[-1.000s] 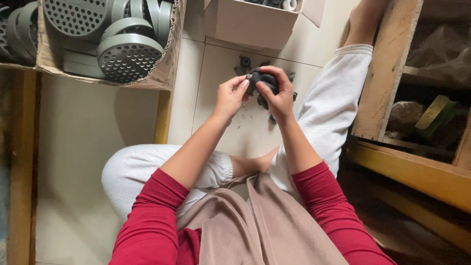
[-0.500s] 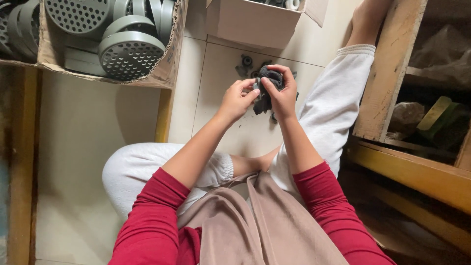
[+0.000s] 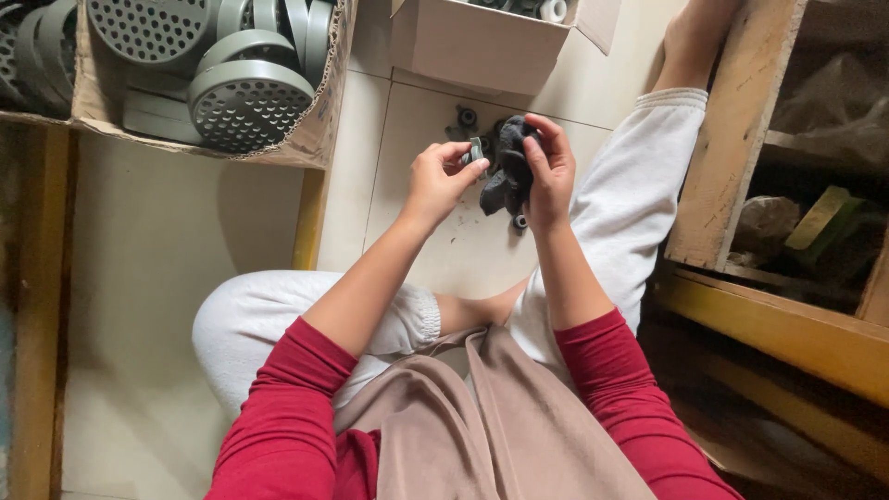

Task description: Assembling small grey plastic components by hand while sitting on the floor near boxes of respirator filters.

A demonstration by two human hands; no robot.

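You sat on the tiled floor (image 3: pixel 167 278) with both hands raised over the space between your legs. Your right hand (image 3: pixel 548 171) was wrapped around a dark crumpled cloth (image 3: pixel 505 171), fingers curled and pressed into it from above and from the side, so the cloth hung in a bunch against your palm. Your left hand (image 3: pixel 443 178) pinched a small grey part (image 3: pixel 476 148) between thumb and forefinger, held just beside the cloth — nearly touching it.

As to progress, I judged you were midway through one piece: the part was in hand and at the cloth, not yet set down anywhere. A few small dark pieces (image 3: pixel 463 118) lay on the floor just beyond your hands, and another small one (image 3: pixel 520 221) below the cloth; whether those were finished or waiting, I could not tell. A cardboard box (image 3: pixel 482 46) stood past them, and a larger carton of grey perforated discs (image 3: pixel 245 97) sat to your left.

Much was hard to read — the grey part was tiny and half covered by your fingers, so its shape stayed unclear. The smaller box was cut off by the top edge, its contents barely showing. The wooden shelves (image 3: pixel 741 167) on your right held dim, indistinct things.
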